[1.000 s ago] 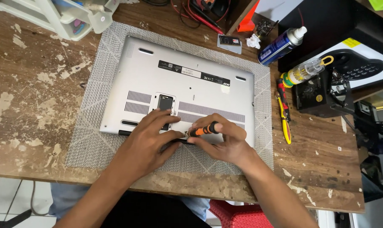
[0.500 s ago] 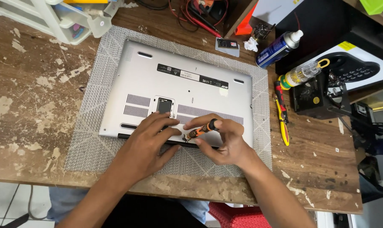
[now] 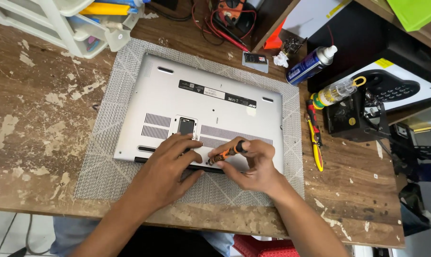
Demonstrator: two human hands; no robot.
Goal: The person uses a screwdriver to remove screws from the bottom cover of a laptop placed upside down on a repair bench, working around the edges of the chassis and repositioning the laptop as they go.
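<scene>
Right hand [image 3: 256,166] is being kept curled around a small orange-and-black screwdriver [image 3: 227,153], which is being pinched between thumb and fingertips with its tip being pointed down toward seven o'clock at the near edge of a silver laptop [image 3: 201,107]. Left hand [image 3: 170,164] is being pressed flat, fingers spread, on that same near edge, just beside the screwdriver's tip at its nine o'clock. The laptop is being kept upside down on a grey patterned mat [image 3: 106,157], which is being borne by a worn wooden table [image 3: 30,123]. At three o'clock from the laptop, yellow-and-red pliers [image 3: 314,138] are being left on the wood; at one o'clock, a blue spray can [image 3: 310,64] is being left lying tilted.
</scene>
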